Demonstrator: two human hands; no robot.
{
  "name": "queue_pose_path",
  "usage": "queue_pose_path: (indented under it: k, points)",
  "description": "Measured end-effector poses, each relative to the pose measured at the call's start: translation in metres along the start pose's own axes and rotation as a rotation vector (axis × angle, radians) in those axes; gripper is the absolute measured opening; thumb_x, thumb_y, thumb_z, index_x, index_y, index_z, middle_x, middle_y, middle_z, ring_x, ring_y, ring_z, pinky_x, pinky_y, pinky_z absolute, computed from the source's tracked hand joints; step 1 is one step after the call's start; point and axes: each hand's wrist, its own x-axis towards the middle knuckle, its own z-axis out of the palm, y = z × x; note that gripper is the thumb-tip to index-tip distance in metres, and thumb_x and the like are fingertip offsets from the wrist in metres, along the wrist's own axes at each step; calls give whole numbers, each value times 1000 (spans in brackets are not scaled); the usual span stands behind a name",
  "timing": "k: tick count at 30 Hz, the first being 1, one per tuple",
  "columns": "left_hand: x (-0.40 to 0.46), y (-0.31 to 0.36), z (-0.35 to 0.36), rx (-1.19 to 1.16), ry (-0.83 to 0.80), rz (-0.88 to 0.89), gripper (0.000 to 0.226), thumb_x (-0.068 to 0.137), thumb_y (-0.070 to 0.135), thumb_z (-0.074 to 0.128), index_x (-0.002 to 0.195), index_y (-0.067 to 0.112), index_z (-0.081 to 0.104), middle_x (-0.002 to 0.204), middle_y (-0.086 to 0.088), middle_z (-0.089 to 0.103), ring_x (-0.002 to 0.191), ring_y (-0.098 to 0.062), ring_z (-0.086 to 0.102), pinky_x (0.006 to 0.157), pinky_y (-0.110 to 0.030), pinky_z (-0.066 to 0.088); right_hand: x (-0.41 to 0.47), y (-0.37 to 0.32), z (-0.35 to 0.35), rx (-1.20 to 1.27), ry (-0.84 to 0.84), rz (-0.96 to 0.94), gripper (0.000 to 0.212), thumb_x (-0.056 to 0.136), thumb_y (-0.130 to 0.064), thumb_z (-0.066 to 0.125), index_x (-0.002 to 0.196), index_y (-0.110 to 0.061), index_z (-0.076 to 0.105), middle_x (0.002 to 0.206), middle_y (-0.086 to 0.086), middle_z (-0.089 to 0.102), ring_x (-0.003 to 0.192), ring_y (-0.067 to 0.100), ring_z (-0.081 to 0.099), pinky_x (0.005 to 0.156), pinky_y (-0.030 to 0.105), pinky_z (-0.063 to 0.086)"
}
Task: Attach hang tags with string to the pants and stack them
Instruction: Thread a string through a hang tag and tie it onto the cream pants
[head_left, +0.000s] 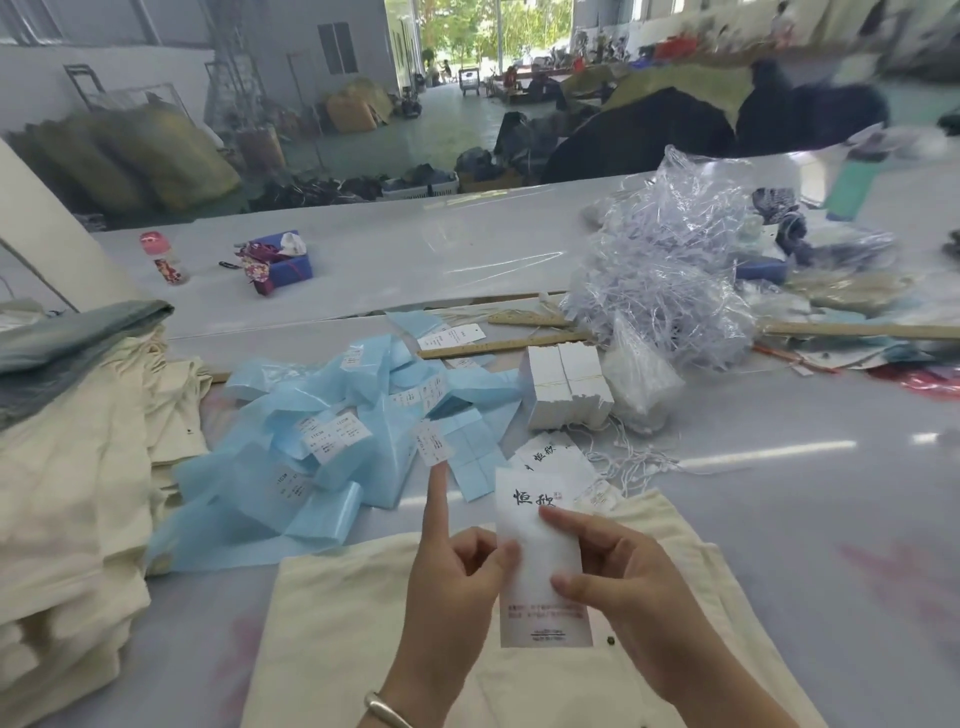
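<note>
Both hands hold a white hang tag (540, 577) with black brush lettering above cream pants (332, 623) spread on the table. My right hand (618, 587) pinches the tag's right edge. My left hand (457, 577) grips its left edge, while its raised index finger carries a small white sticker label (432, 441) on the tip. More hang tags (556, 457) lie just beyond, beside loose white strings (631, 460).
A stack of cream pants (67, 519) fills the left side. Blue sticker backing sheets (332, 452) are strewn in the middle. Bundled white tags (566, 387), wooden rulers (498, 345), and a heap of clear plastic and strings (670, 280) lie behind.
</note>
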Motion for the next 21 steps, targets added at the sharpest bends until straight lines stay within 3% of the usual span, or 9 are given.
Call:
queue_pose_path:
  k: [4,6,8,10,13,16,18,21]
  points:
    - [-9,6,-14,71,53,95,89,83,13,74,147,46,22,63,3,54,62,-9,51,67,-14,45,-14,4,14,-2,63,-47,60,63,14,68,121,0,61,114,13,70,107,25,66,78,26,55]
    - [-11,11,-22,137,120,156,71,79,29,75,135,53,38,78,9,59,71,-2,56,68,-7,43,-20,4,17,-34,98,-51,63,65,20,66,124,-3,60,112,9,71,102,20,67,76,25,55]
    - [-14,21,-32,114,155,163,40,72,48,70,110,55,60,106,13,60,92,7,58,73,-5,42,-26,2,21,-78,130,-58,66,68,24,64,125,-8,59,109,5,73,95,16,68,74,24,55]
    - [-18,29,-40,48,146,150,28,70,49,80,95,49,66,116,14,60,104,7,57,80,-14,44,-31,0,25,-104,156,-69,69,68,25,64,127,-11,57,107,3,73,93,14,69,74,24,56]
    - [-23,38,-43,6,25,113,57,67,37,78,113,58,52,111,14,65,105,-4,63,85,-25,49,-35,-1,31,-134,181,-104,69,70,25,63,127,-13,56,106,5,73,91,14,69,74,23,55]
    - [-28,40,-37,92,-106,68,103,73,26,82,139,67,15,99,5,72,91,-11,70,83,-28,54,-39,2,39,-176,177,-140,64,71,22,66,125,-14,59,107,6,73,95,17,68,79,27,55]
    - [-30,37,-34,55,-129,58,107,76,20,80,141,65,8,85,-3,74,83,-18,71,82,-31,54,-41,3,43,-184,177,-150,63,71,20,67,124,-14,61,111,5,72,99,20,67,83,32,56]
    - [-32,32,-34,-4,-95,116,103,82,3,73,145,57,12,71,-8,67,70,-20,63,74,-27,53,-42,5,46,-146,164,-134,64,70,20,68,125,-11,60,112,6,72,100,22,68,84,32,56]
